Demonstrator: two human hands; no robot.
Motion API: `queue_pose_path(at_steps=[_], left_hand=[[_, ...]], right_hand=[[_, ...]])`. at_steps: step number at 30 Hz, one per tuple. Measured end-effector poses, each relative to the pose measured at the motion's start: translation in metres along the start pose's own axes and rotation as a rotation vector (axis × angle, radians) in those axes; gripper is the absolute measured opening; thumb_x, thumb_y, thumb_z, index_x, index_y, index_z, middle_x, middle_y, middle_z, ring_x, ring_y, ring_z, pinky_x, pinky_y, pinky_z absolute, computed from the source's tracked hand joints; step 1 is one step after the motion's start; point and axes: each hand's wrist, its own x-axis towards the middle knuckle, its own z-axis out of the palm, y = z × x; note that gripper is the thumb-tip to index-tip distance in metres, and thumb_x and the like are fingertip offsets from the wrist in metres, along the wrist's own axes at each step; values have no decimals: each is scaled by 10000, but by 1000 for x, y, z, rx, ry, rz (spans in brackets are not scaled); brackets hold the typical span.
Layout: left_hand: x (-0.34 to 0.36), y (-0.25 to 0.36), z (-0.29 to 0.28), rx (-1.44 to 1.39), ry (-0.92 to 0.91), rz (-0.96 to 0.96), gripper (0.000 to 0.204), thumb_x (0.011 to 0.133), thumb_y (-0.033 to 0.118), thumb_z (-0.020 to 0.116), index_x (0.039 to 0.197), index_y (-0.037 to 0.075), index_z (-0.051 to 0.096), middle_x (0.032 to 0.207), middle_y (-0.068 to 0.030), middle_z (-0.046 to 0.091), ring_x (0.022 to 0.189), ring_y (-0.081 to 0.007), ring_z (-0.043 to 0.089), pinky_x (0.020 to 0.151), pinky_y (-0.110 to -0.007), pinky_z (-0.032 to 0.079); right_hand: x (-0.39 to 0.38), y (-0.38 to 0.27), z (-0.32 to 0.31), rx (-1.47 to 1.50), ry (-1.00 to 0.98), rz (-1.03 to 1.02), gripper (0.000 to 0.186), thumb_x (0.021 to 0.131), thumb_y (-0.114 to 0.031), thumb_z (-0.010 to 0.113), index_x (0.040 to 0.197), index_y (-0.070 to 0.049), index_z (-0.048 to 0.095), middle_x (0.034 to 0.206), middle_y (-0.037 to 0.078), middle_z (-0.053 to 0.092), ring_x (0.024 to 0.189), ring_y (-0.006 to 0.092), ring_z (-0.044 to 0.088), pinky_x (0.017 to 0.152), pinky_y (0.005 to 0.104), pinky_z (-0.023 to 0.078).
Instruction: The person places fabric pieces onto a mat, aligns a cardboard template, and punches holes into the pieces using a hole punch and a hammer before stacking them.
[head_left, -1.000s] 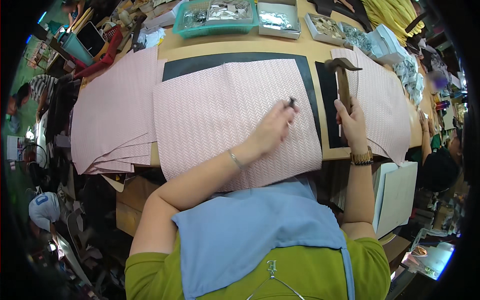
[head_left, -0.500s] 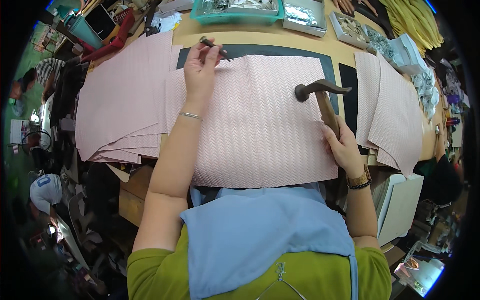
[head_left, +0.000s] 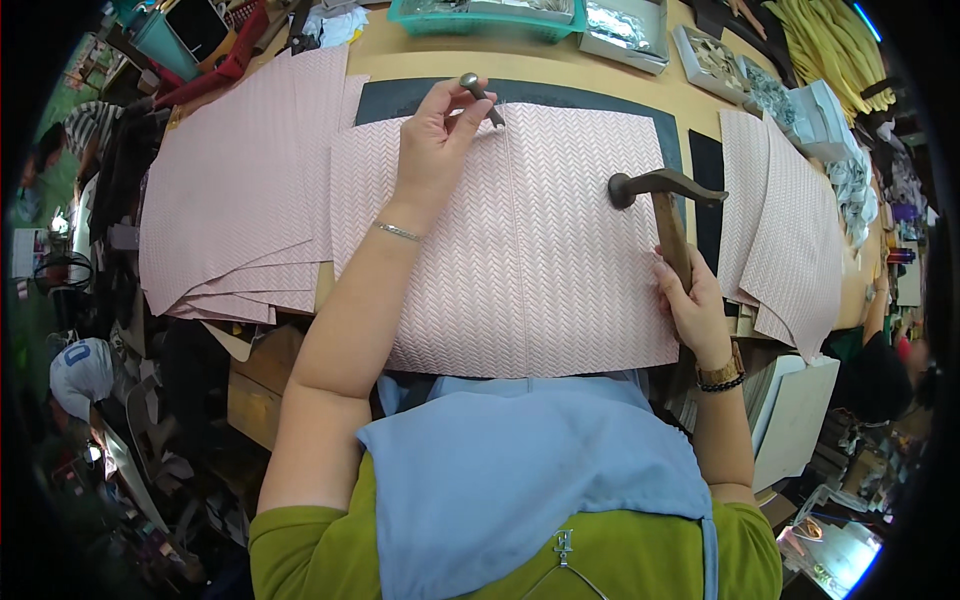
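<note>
My left hand [head_left: 428, 138] is closed around a dark metal punch [head_left: 471, 83], its rounded head up and its tip slanting down to the right. The tip is near the top edge of a pink sheet with a woven herringbone texture [head_left: 590, 270], beside a seam line running down its middle; whether they touch I cannot tell. My right hand [head_left: 694, 312] grips the wooden handle of a hammer [head_left: 671, 230] low down. The hammer's dark, curved head is over the sheet's right edge. Beneath the sheet, a dark board [head_left: 410, 97] shows along the top and right.
Stacked pink pieces [head_left: 240, 170] lie at left, more pink pieces [head_left: 790, 230] at right beside a black strip [head_left: 706, 190]. Along the far side stand a teal tray [head_left: 490, 24], a white box [head_left: 625, 50] and a box of small parts [head_left: 712, 62]. Another person's hand shows at the far right.
My left hand has shifted right with the punch, which is now steeper and nearer the seam line. The right hand and hammer appear slightly lower and further right; the whole view has shifted a little.
</note>
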Motion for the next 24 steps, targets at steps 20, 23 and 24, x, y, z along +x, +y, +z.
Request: queue_pose_path(at_steps=[20,23,24], left_hand=[[-1,-2,6,83,-51,54,244,987,98,664,1224,42,651,1103,-73,733,982,-137,710,851,-278,590],[-1,0,8,149,-49,69,239,980,107,676,1208,40,656,1088,-83,738,964,-144,716,833,-282,589],[-1,0,8,148,-52,70,239,980,107,676,1208,40,656,1088,-83,738,964,-144,716,833,-282,589]], right_hand=[[-1,-4,1,-56,9,-7,340,995,-263,641,1176,21,593,872,92,661,761,136,574,748,299,496],[0,-3,1,-53,13,-24,342,994,-261,641,1178,23,592,877,91,662,764,136,577,753,297,497],[0,-3,1,-50,13,-21,344,992,-260,642,1184,22,593,878,94,662,768,136,579,758,296,497]])
